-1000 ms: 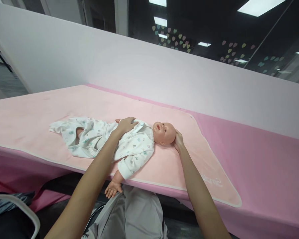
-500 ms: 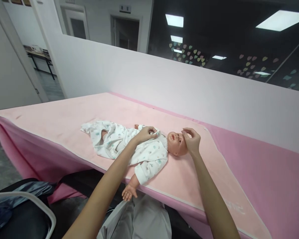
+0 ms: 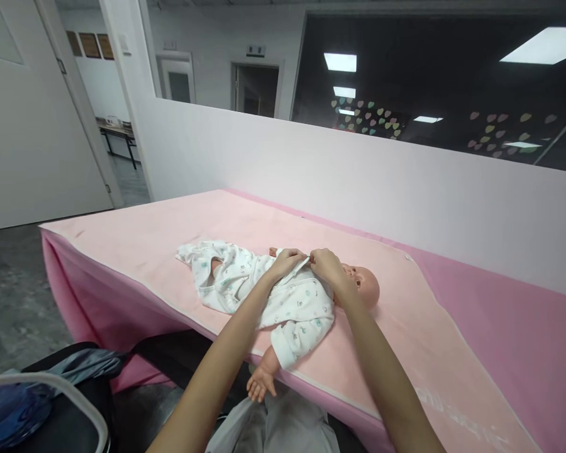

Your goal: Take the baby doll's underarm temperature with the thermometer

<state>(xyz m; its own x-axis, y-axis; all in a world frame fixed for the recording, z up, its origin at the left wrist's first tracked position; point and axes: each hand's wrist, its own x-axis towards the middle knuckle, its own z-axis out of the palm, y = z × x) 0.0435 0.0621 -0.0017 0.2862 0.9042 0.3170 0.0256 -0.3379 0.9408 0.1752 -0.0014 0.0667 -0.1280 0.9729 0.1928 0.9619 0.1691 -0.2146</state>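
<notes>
A baby doll (image 3: 368,288) lies on its back on the pink-covered table, its head to the right. It wears a white printed baby outfit (image 3: 302,301), and one doll arm hangs over the near table edge. At the upper chest, my left hand (image 3: 287,263) has its fingers closed on the cloth of the outfit. My right hand (image 3: 327,264) is closed on the outfit's edge close to the neck, right beside the left. A raised fold of cloth shows between the two hands. My right hand and forearm hide the doll's neck and part of its face.
Pale pink cloth (image 3: 170,220) covers the table and drapes over its left side. A white wall with a dark window (image 3: 405,75) borders the far side. A chair (image 3: 82,409) with a blue item stands at lower left. A door (image 3: 42,126) is beyond.
My right hand has moved left from the doll's head to the outfit's neckline and closed there. My left hand stays at the chest. The view has shifted slightly.
</notes>
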